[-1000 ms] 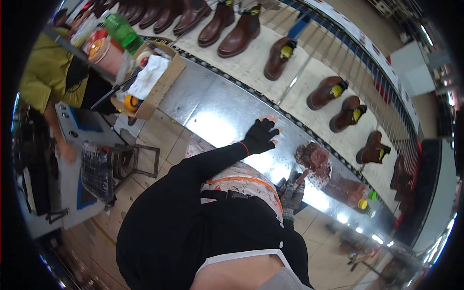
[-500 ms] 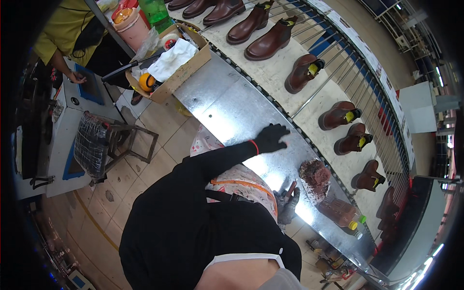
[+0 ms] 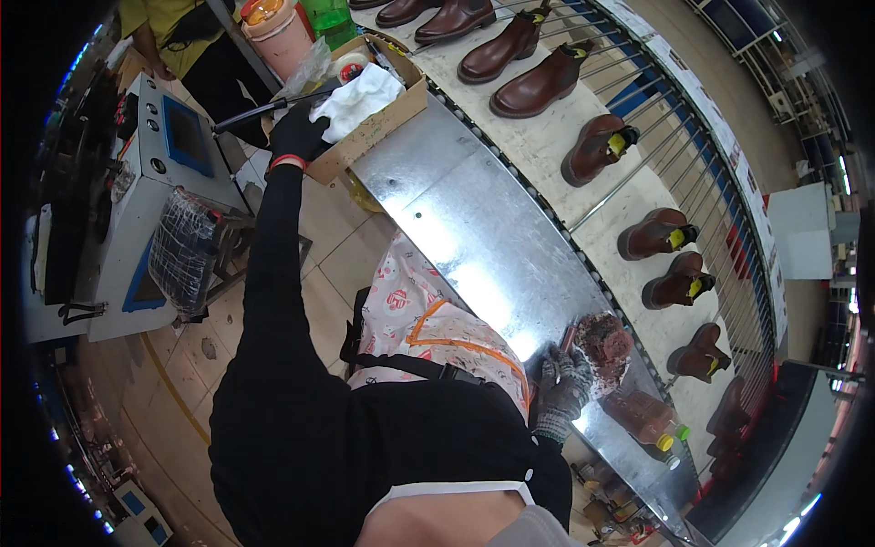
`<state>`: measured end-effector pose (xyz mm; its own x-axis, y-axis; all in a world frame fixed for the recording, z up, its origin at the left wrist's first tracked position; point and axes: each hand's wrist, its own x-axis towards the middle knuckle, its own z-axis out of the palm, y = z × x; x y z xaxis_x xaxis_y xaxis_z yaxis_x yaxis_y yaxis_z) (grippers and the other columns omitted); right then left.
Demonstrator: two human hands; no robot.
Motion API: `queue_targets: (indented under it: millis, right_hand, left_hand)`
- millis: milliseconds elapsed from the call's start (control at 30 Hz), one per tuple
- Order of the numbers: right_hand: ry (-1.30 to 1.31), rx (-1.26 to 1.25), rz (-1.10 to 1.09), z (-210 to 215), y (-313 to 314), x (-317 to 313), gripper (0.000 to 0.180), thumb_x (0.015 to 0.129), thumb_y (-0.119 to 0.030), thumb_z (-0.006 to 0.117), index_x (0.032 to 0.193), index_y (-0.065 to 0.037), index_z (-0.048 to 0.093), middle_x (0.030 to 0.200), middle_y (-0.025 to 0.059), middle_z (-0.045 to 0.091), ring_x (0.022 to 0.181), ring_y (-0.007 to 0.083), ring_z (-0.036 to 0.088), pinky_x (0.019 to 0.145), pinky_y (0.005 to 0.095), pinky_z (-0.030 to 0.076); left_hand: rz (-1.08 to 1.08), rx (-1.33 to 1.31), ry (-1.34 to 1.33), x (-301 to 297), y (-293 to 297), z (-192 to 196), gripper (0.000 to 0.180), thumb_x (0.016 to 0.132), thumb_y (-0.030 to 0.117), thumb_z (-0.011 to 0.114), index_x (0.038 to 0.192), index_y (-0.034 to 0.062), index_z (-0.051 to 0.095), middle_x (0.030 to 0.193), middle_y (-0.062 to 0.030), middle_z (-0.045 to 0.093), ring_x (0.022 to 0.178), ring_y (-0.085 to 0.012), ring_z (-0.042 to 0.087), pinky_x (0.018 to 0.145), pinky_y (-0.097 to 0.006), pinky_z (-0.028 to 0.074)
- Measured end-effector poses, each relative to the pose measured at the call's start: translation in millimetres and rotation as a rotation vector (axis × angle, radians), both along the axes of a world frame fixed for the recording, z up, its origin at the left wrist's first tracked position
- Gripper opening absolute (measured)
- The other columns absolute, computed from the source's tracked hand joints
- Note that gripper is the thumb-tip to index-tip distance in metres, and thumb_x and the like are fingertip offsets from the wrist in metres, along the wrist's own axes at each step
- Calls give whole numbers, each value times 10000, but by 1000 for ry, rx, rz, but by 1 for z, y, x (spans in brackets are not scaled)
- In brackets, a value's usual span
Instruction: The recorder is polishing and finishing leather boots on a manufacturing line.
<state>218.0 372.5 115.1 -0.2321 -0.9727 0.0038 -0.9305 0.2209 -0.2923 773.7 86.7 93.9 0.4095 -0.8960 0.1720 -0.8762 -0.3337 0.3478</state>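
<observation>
Box [image 3: 387, 129]: cardboard, open-topped, at left end of the metal table [image 3: 474, 228]; assorted small items inside.
White cloth [image 3: 363, 98]: in the box, bunched, draped over near rim.
Left hand [image 3: 299, 137]: black glove, at the box's left side, just beside white cloth; fingers partly hidden, cannot tell if spread or pinching. Red band [image 3: 290, 161] at wrist.
Right hand [image 3: 561, 383]: grey knit glove, low over table's near edge; fingers curled round slim brown stick.
Brown stick [image 3: 568, 339]: in right hand, tilted, upper end sticking out beside the clump.
Clump [image 3: 604, 346]: reddish-brown, ragged, on table, just beyond right hand.
Bottles [image 3: 636, 415]: lying on table to the right of the clump, brownish contents; 1 yellow cap, 1 green cap visible.
Boots [image 3: 592, 150]: brown, yellow inside some, set out along white-covered rack [image 3: 533, 159] beyond table.
Pink jug [image 3: 278, 41]: behind box, green bottle [image 3: 330, 25] next to it.
Machine [image 3: 164, 137]: grey, blue-framed panel, far left; plastic-wrapped chair [image 3: 182, 244] in front.
Co-worker [image 3: 196, 38]: yellow-green top, upper left, partly cut off.
</observation>
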Motion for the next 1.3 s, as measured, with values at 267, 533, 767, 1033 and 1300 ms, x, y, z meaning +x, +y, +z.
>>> queue_targets:
  millis: [267, 533, 767, 1033, 1300]
  right_hand:
    - [94, -300, 57, 1, 9, 10, 244, 812, -225, 660, 995, -71, 709, 1045, 154, 636, 1047, 332, 582, 917, 432, 455]
    - [-442, 38, 142, -6, -11, 33, 261, 877, -197, 601, 1089, -62, 672, 1082, 142, 665, 991, 316, 634, 890, 418, 496]
    - [-761, 165, -1, -60, -24, 30, 231, 913, -121, 624, 1122, -25, 648, 1074, 112, 668, 954, 195, 645, 849, 318, 511]
    - [-1200, 81, -89, -30, -18, 41, 309, 933, -105, 594, 1216, 13, 565, 1158, 126, 636, 1028, 205, 635, 900, 315, 503]
    - [-1887, 13, -91, 57, -80, 58, 538, 971, -179, 544, 1433, -5, 329, 1378, 150, 467, 1166, 256, 566, 882, 340, 530]
  left_hand:
    - [-227, -130, 341, -61, 15, 5, 471, 872, 379, 612, 1217, 61, 578, 1042, -162, 658, 1060, -343, 598, 896, -423, 470]
    - [-173, -222, 0, -14, -17, -18, 303, 888, 266, 525, 1109, 91, 635, 1023, -176, 656, 1004, -352, 609, 881, -420, 476]
    - [-318, -84, 19, 24, -45, -22, 359, 814, 276, 548, 1102, 80, 635, 1050, -207, 647, 1025, -362, 604, 865, -438, 479]
    - [25, -844, 363, -41, -18, 52, 307, 798, 207, 711, 1028, 37, 600, 930, -82, 638, 868, -189, 622, 766, -306, 487]
    - [-1203, -57, 1331, -298, 91, 82, 396, 672, 110, 809, 1020, 28, 639, 1037, -72, 623, 1075, -234, 590, 941, -372, 449]
